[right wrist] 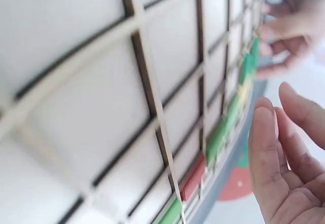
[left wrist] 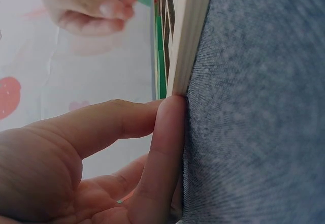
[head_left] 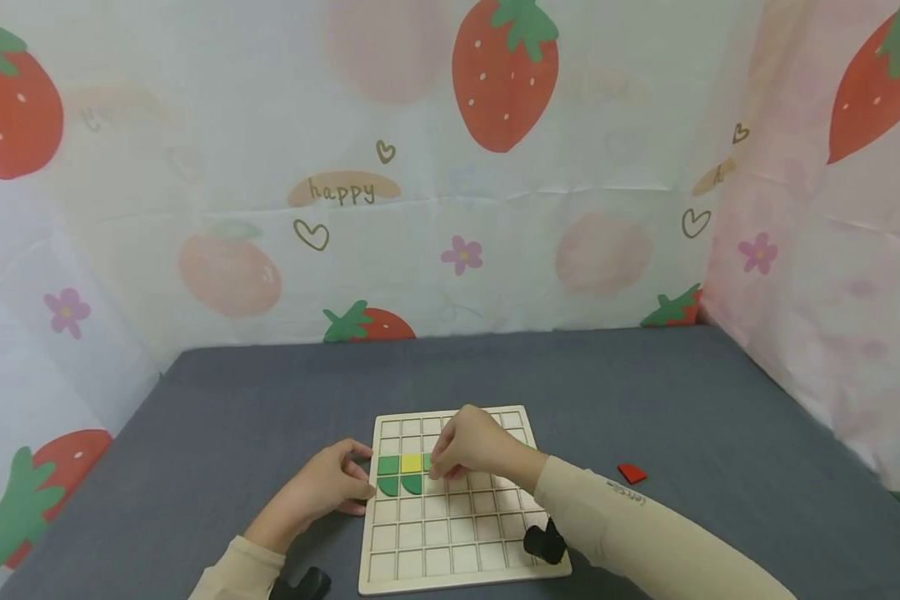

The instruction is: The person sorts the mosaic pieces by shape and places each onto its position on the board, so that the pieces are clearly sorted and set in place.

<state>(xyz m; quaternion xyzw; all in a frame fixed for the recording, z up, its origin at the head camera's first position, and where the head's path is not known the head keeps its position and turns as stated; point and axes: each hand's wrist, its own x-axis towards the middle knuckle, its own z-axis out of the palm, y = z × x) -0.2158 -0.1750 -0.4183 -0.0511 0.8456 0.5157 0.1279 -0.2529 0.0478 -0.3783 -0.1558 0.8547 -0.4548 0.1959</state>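
A pale wooden grid board (head_left: 435, 533) lies on the dark cloth. Flat green pieces (head_left: 387, 465) and a yellow square (head_left: 412, 462) sit in cells near its left side. My left hand (head_left: 328, 482) touches the board's left edge; in the left wrist view its fingertips rest against the rim. Over the board, my right hand (head_left: 474, 443) hovers just right of the yellow square, partly covering another green piece. In the right wrist view, a gap shows between thumb and fingers of the right hand (right wrist: 289, 158), with nothing visible in it. A red piece (right wrist: 193, 178) sits along the row there.
A loose red piece (head_left: 632, 473) lies on the cloth right of the board. Dark grey cloth (head_left: 270, 392) covers the table. Behind and at both sides hangs a curtain (head_left: 435, 250) printed with strawberries and flowers.
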